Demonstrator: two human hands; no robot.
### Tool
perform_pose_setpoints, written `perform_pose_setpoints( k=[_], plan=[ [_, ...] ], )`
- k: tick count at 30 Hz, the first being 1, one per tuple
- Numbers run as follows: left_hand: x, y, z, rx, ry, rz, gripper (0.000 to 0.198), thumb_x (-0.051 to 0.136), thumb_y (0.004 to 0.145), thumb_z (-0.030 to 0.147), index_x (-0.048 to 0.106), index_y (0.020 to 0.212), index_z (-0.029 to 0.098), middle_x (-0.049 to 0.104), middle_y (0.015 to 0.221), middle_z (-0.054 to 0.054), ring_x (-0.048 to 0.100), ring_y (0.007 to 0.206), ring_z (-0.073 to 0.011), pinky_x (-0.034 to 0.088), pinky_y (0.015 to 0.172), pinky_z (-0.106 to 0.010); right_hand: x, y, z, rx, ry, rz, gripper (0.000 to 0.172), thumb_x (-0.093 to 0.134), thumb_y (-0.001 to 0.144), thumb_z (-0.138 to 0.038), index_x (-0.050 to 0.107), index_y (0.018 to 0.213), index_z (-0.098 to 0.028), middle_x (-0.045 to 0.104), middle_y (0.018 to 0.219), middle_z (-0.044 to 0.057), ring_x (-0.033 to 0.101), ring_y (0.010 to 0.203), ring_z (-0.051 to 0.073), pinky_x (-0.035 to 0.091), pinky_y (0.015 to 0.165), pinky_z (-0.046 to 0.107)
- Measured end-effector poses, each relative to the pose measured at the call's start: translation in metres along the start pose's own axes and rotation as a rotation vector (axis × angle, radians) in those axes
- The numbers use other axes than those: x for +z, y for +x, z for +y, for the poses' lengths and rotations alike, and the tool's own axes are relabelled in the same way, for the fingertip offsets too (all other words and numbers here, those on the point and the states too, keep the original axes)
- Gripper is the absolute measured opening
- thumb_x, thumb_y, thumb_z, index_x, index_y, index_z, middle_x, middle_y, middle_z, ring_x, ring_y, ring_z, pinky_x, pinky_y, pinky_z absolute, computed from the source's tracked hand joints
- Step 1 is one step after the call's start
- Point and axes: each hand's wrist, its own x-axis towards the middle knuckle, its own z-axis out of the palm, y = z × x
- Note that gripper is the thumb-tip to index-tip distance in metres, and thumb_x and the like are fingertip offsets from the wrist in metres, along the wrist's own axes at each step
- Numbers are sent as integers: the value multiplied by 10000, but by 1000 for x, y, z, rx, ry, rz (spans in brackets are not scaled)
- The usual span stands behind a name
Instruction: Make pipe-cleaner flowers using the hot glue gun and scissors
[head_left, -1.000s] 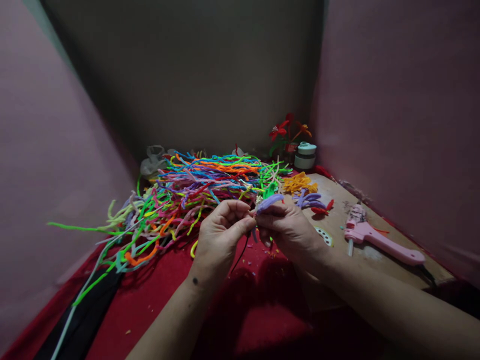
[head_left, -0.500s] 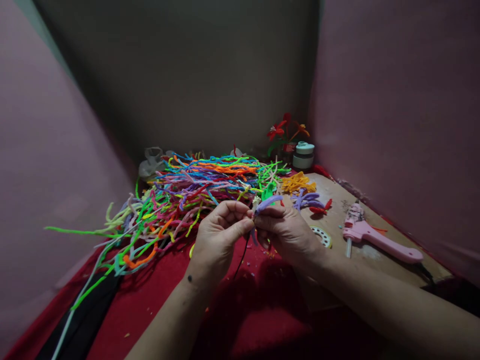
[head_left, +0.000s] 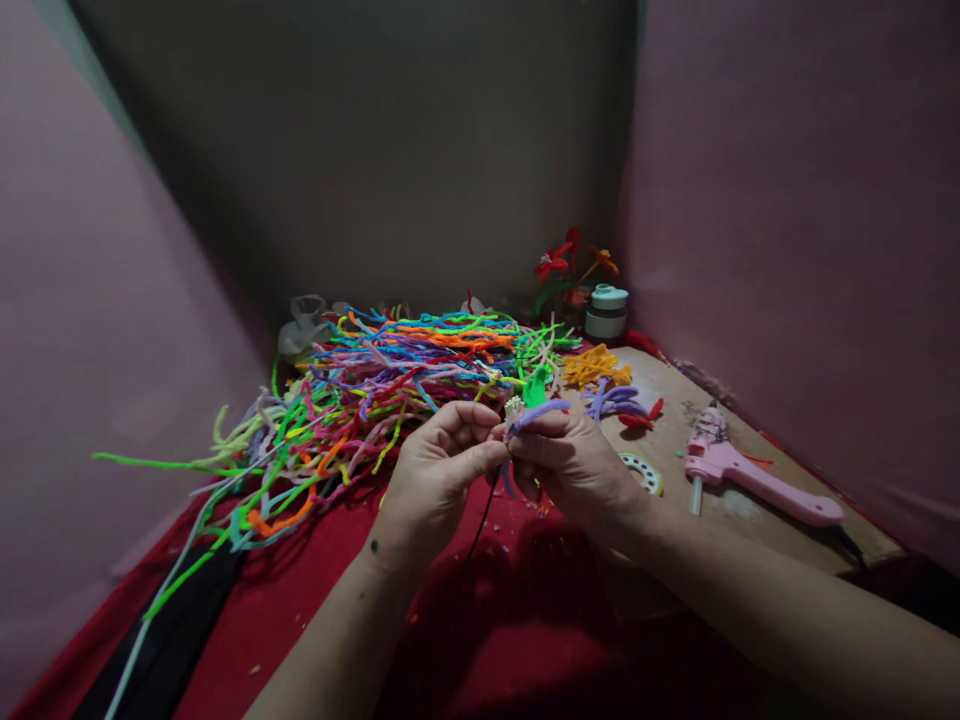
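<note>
My left hand (head_left: pixel 439 465) pinches the head of a thin dark wire stem (head_left: pixel 484 522), which slants down below the fingers. Pale flower stamens (head_left: pixel 514 407) stick up in a small bunch from that pinch. Against them my right hand (head_left: pixel 589 475) presses a purple pipe-cleaner petal (head_left: pixel 547 409), its thumb and fingers closed and its outer end pointing right. Another bit of purple hangs beneath the fingertips. Just where the petal meets the stem is hidden by my fingers. Both hands meet above the red cloth (head_left: pixel 315 620).
A heap of coloured pipe cleaners (head_left: pixel 420 350) spreads behind and to the left. On the board (head_left: pixel 675 545) at right lie a pink glue gun (head_left: pixel 765 487), purple petals (head_left: pixel 615 400), orange pieces (head_left: pixel 598 367) and a round white spool (head_left: pixel 643 472). A lidded jar (head_left: pixel 606 312) stands behind, beside red flowers (head_left: pixel 552 262).
The purple petal's outer end has shifted slightly right and down. The stamens show a little more fully. Both hands keep their pinch in nearly the same place.
</note>
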Motion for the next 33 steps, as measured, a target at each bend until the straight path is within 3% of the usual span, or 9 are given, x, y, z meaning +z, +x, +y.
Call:
perform_pose_setpoints(
  k=[15, 21, 27, 33],
  plan=[
    [1, -1, -2, 5, 68, -2, 222, 748, 662, 184, 613, 836, 156, 642, 715, -2, 579, 614, -94, 463, 599, -220, -2, 0, -1, 37, -86, 7, 216, 741, 698, -314, 631, 639, -138, 550, 494, -32, 470, 387, 62, 323, 368, 191],
    [8, -9, -4, 179, 411, 85, 136, 685, 735, 232, 625, 825, 150, 658, 742, -10, 615, 664, -118, 496, 647, -233, -5, 0, 2, -56, -121, 95, 160, 721, 731, -262, 636, 658, -147, 546, 547, -43, 442, 442, 45, 308, 431, 189],
    [12, -17, -15, 586, 913, 87, 77, 558, 826, 158, 630, 848, 145, 660, 749, -30, 629, 674, -119, 478, 658, -216, -2, -3, 5, -84, -110, 138, 114, 719, 730, -247, 654, 697, -160, 541, 542, -47, 424, 450, 49, 293, 441, 196],
    [14, -18, -16, 631, 954, 106, 94, 504, 859, 145, 598, 863, 155, 586, 708, -6, 565, 624, -96, 435, 589, -194, 2, -5, 0, -108, -136, 164, 121, 717, 718, -248, 641, 689, -158, 511, 537, -53, 403, 450, 52, 286, 442, 207]
  ],
)
